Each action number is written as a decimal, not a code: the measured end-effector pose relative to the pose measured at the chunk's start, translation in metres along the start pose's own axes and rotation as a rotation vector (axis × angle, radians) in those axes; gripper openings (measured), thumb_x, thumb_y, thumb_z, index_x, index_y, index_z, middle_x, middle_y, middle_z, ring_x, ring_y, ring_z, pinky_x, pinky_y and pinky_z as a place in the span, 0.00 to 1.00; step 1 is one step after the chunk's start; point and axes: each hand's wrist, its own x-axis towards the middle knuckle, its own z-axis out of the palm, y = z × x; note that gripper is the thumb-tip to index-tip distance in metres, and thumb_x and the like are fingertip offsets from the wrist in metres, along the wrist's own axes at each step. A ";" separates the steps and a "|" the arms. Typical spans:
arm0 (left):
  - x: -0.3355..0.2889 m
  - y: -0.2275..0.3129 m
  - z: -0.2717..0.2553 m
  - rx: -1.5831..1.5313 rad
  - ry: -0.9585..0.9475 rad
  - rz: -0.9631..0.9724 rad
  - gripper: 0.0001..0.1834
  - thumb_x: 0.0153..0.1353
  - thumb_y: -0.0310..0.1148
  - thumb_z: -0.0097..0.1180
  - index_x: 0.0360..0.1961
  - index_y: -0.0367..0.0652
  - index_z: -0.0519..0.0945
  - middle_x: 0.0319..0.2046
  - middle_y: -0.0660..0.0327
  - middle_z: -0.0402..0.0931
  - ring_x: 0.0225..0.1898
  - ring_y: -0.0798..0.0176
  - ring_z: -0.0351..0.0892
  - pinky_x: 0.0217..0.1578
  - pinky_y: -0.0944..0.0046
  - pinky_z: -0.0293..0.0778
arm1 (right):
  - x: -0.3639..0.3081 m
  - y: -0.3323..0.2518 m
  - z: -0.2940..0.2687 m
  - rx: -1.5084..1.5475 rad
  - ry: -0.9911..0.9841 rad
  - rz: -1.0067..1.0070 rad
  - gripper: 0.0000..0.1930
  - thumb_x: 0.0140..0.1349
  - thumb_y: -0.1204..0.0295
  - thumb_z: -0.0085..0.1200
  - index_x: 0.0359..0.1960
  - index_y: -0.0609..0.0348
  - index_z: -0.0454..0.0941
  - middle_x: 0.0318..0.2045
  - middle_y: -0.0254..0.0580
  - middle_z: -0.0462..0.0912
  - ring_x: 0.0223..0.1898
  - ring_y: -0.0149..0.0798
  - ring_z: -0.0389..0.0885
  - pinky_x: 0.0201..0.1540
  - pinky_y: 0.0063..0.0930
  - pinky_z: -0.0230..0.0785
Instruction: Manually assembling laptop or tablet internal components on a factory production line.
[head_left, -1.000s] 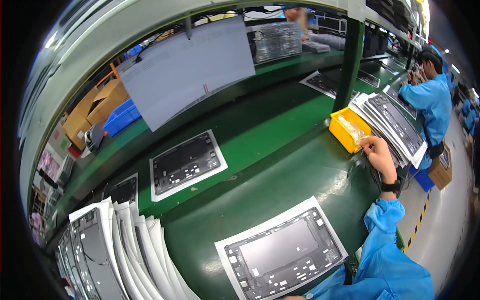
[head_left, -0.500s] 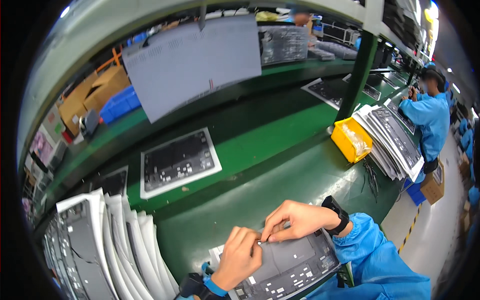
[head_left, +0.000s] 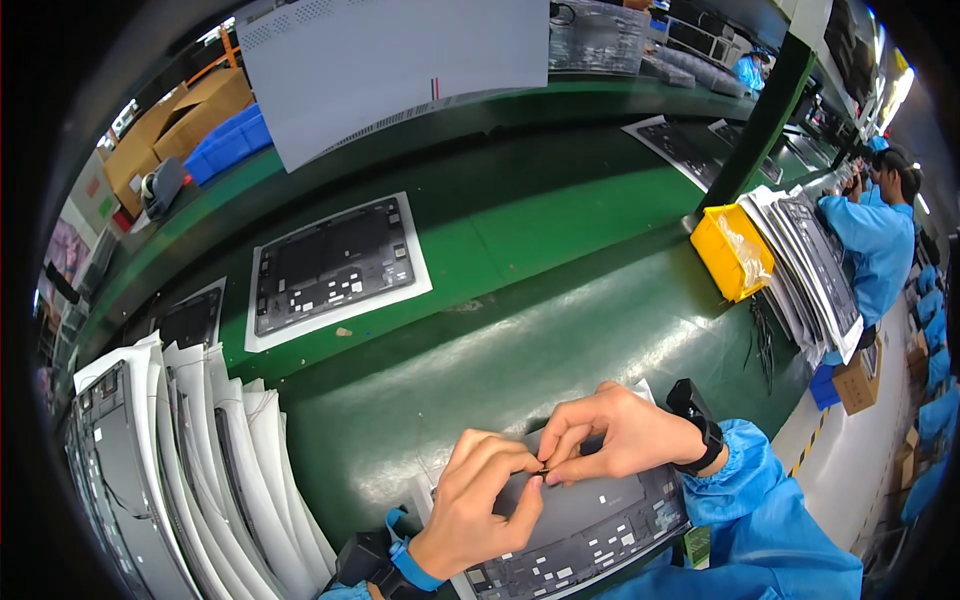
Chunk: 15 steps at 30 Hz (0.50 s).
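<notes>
A thin dark grey panel (head_left: 625, 505) with black patches and many small white pads lies on a white sheet in front of me. Over its far part my left hand (head_left: 478, 500) and my right hand (head_left: 615, 435) meet fingertip to fingertip. Thumbs and index fingers of both are pinched together on a tiny dark piece (head_left: 543, 472), too small to name. Each wrist wears a dark device on a strap. Part of the panel is hidden under the hands.
At left stands a fanned stack of similar panels (head_left: 115, 470) between white sheets. Another panel (head_left: 335, 265) lies on the raised green ledge. To the right are a yellow bin (head_left: 722, 250), a second stack (head_left: 815, 260) and black wires (head_left: 763, 340). A co-worker (head_left: 870, 235) in blue stands beyond.
The view has tilted down and shifted. My left fingers have moved up closer to the right ones, and both pinches now meet over the panel around the tiny dark piece.
</notes>
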 end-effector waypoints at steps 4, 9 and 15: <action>0.001 0.003 0.000 -0.087 -0.027 -0.057 0.09 0.53 0.19 0.67 0.35 0.38 0.82 0.33 0.58 0.82 0.36 0.56 0.77 0.39 0.62 0.72 | -0.008 0.004 0.007 -0.163 0.144 -0.229 0.08 0.58 0.78 0.72 0.37 0.59 0.85 0.30 0.39 0.90 0.30 0.34 0.90 0.32 0.23 0.78; 0.006 0.024 -0.003 -0.251 -0.052 -0.265 0.08 0.55 0.20 0.67 0.36 0.37 0.82 0.34 0.59 0.82 0.35 0.58 0.75 0.39 0.62 0.71 | -0.014 0.003 0.005 -0.351 0.247 -0.444 0.10 0.55 0.80 0.70 0.38 0.63 0.84 0.29 0.43 0.87 0.26 0.42 0.86 0.29 0.30 0.76; 0.017 0.063 -0.020 -0.375 -0.112 -0.325 0.05 0.65 0.25 0.61 0.41 0.37 0.81 0.38 0.49 0.80 0.34 0.50 0.80 0.36 0.59 0.73 | -0.017 -0.014 0.002 -0.223 0.269 -0.659 0.07 0.51 0.85 0.72 0.31 0.70 0.87 0.29 0.48 0.87 0.22 0.42 0.84 0.24 0.30 0.72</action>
